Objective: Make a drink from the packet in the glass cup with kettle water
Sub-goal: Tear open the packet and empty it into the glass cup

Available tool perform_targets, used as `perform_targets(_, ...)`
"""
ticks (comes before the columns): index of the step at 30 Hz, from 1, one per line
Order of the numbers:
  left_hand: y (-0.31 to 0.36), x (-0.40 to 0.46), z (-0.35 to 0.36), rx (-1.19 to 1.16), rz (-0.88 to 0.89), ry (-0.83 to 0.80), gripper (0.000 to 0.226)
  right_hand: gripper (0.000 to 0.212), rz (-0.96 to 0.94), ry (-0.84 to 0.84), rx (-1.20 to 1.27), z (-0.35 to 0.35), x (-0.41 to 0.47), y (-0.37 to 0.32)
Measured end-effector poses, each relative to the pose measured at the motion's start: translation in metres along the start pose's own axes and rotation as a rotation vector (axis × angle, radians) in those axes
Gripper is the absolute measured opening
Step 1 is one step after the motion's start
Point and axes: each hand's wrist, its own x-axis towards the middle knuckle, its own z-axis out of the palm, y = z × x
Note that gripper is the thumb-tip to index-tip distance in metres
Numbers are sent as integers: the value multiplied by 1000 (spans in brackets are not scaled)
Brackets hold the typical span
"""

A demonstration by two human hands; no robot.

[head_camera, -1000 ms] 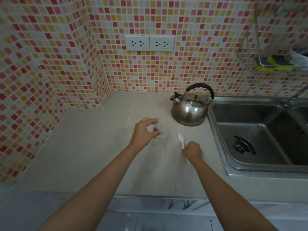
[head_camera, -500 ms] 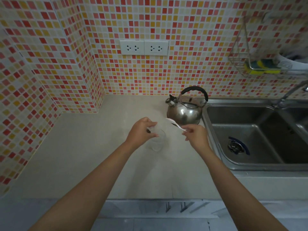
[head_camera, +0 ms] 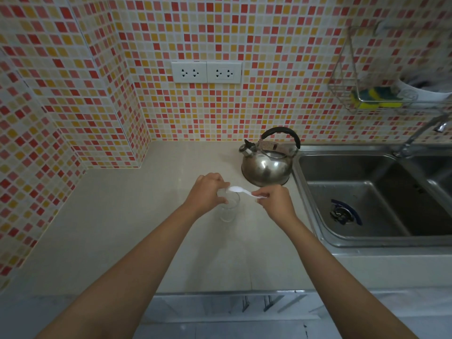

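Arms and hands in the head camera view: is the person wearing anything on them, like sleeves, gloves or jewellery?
Nothing shows. Both forearms are bare right down to the picture's lower edge, with no sleeves. The left hand and right hand have no gloves, and no watch or rings are visible.

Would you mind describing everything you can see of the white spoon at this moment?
The white spoon is small and looks like thin plastic, with an oval bowl and a slim, straight handle. It is off the counter, lying nearly level in the air, bowl end pointing left over the rim of the glass cup. The right hand pinches the handle's end between its fingertips. The bowl sits right by the left hand, which grips the cup's top; whether they touch is unclear. The bowl looks empty.
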Motion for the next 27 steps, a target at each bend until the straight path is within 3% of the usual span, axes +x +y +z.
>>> perform_targets(9,9,13,-4,533,222,-144,46,30,9,22,-144,2,-3,0)
perform_targets(17,21,19,-9,739,333,-186,22,37,-36,2,-277,3,-4,-4)
perform_targets(27,44,25,-8,1074,552,-297,25,41,-184,18,-506,1,-3,-8)
